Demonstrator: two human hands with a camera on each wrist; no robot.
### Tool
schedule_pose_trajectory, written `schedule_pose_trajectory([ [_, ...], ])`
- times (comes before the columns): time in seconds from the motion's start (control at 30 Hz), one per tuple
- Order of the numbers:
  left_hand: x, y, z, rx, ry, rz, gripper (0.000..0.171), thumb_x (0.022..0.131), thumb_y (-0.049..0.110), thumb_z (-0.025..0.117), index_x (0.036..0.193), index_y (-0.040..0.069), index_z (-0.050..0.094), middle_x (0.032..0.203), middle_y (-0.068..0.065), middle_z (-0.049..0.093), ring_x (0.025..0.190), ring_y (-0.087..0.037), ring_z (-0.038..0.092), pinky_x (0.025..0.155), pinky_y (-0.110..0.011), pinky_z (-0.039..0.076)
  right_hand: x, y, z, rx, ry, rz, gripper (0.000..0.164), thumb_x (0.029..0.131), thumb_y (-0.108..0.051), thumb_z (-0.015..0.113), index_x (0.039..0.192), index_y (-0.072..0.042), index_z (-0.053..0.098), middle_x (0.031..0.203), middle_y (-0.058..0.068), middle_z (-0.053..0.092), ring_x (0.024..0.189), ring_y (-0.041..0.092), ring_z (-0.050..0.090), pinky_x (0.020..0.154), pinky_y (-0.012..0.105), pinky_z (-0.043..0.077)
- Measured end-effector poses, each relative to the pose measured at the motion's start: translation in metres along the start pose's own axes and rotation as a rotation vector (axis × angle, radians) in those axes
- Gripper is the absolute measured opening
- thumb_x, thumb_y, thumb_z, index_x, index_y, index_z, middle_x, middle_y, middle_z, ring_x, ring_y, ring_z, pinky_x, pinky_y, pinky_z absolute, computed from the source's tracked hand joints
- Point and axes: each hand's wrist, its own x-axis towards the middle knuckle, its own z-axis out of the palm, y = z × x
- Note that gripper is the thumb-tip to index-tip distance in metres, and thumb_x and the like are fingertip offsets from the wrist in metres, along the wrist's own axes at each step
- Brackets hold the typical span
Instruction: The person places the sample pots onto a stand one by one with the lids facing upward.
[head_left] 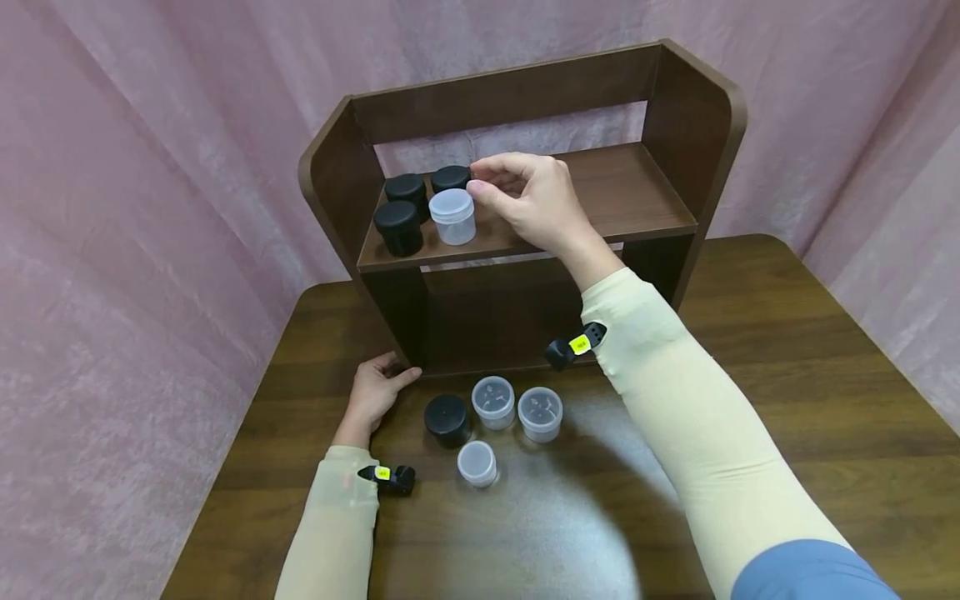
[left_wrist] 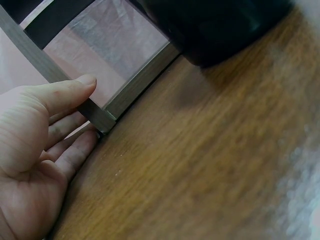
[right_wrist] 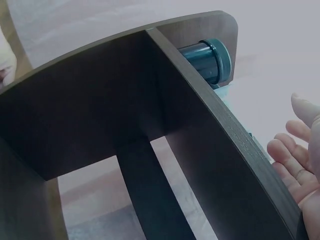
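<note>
A brown wooden shelf [head_left: 667,200] stands on the table. On its upper board at the left are several black-lidded jars [head_left: 398,227] and a small translucent plastic jar [head_left: 453,217] at the front. My right hand [head_left: 528,196] hovers just right of the translucent jar, thumb near its lid; in the right wrist view the fingers [right_wrist: 290,155] are loosely bent with nothing between them. My left hand [head_left: 371,396] grips the lower front edge of the shelf's left side panel, thumb [left_wrist: 75,92] on the near side and the other fingers behind.
In front of the shelf on the table [head_left: 480,550] stand a black jar [head_left: 447,420], two translucent jars [head_left: 493,402] with clear lids, and a smaller translucent jar [head_left: 477,463]. A pink curtain [head_left: 187,167] hangs behind.
</note>
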Motion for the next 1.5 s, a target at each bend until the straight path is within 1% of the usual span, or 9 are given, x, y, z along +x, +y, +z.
schedule_pose_trajectory([
  [0.27,0.000,0.007,0.002,-0.009,-0.028,-0.031,0.071,0.083,0.027,0.078,0.138,-0.004,0.047,0.136,-0.020,0.051,0.126,-0.029,0.048,0.101,-0.044,0.041,-0.006,-0.001,-0.004,-0.018,0.027,-0.085,0.027,0.085,-0.018,0.076,0.108,-0.003,0.072,0.101,0.004,0.071,0.088,0.009,0.064,0.082,0.025,0.051],
  [0.4,0.001,0.009,0.003,-0.015,-0.018,-0.022,0.065,0.082,0.027,0.078,0.134,-0.002,0.053,0.133,-0.017,0.055,0.124,-0.027,0.050,0.100,-0.043,0.042,-0.019,-0.010,-0.006,0.007,0.055,-0.154,0.024,0.085,-0.010,0.074,0.106,0.003,0.070,0.103,0.009,0.070,0.091,0.011,0.064,0.086,0.030,0.051],
  [0.57,0.000,0.010,0.003,-0.015,-0.015,-0.016,0.056,0.081,0.027,0.079,0.127,0.002,0.060,0.125,-0.013,0.061,0.118,-0.024,0.054,0.095,-0.040,0.045,-0.053,-0.032,-0.007,0.082,0.046,-0.185,0.022,0.083,0.005,0.070,0.104,0.011,0.067,0.103,0.020,0.068,0.094,0.022,0.065,0.086,0.035,0.052],
  [0.67,0.001,0.010,0.001,-0.017,-0.017,-0.018,0.056,0.082,0.028,0.079,0.127,0.002,0.060,0.125,-0.012,0.061,0.118,-0.023,0.054,0.095,-0.039,0.045,-0.074,-0.023,-0.003,0.086,-0.008,-0.198,0.024,0.080,0.008,0.072,0.104,0.009,0.068,0.102,0.017,0.069,0.093,0.023,0.066,0.085,0.034,0.052],
  [0.87,0.000,0.012,-0.004,-0.009,-0.004,-0.035,0.066,0.082,0.028,0.078,0.135,-0.001,0.052,0.137,-0.017,0.052,0.129,-0.027,0.044,0.103,-0.043,0.038,-0.104,0.007,0.008,0.056,-0.194,-0.240,0.029,0.080,-0.006,0.078,0.109,-0.005,0.072,0.103,0.002,0.071,0.092,0.013,0.064,0.082,0.031,0.051],
  [1.0,-0.003,0.009,-0.007,-0.008,-0.005,-0.052,0.070,0.082,0.029,0.078,0.137,-0.002,0.049,0.140,-0.018,0.049,0.131,-0.027,0.042,0.105,-0.042,0.037,-0.126,0.017,0.016,0.024,-0.320,-0.265,0.031,0.080,-0.015,0.079,0.110,-0.009,0.072,0.106,-0.001,0.071,0.095,0.011,0.065,0.080,0.029,0.051],
  [1.1,-0.005,0.007,-0.007,-0.008,-0.001,-0.057,0.074,0.081,0.029,0.079,0.139,-0.004,0.046,0.141,-0.020,0.047,0.131,-0.027,0.042,0.105,-0.042,0.037,-0.143,0.022,0.022,0.029,-0.407,-0.275,0.032,0.080,-0.016,0.080,0.111,-0.010,0.072,0.107,0.000,0.070,0.097,0.010,0.065,0.081,0.029,0.052],
  [1.23,-0.006,0.008,-0.008,-0.011,0.007,-0.035,0.065,0.081,0.027,0.079,0.132,-0.003,0.054,0.133,-0.019,0.055,0.125,-0.027,0.049,0.101,-0.042,0.041,-0.163,0.025,0.031,0.024,-0.503,-0.286,0.034,0.080,-0.018,0.080,0.112,-0.010,0.071,0.109,0.001,0.070,0.099,0.010,0.065,0.082,0.028,0.052],
  [1.5,-0.009,0.010,-0.006,0.004,0.007,-0.024,0.063,0.081,0.024,0.079,0.132,-0.002,0.054,0.132,-0.019,0.056,0.124,-0.027,0.050,0.101,-0.042,0.041,-0.189,0.026,0.050,-0.033,-0.628,-0.268,0.037,0.082,-0.029,0.078,0.113,-0.012,0.071,0.111,-0.003,0.069,0.104,0.008,0.062,0.088,0.025,0.049],
])
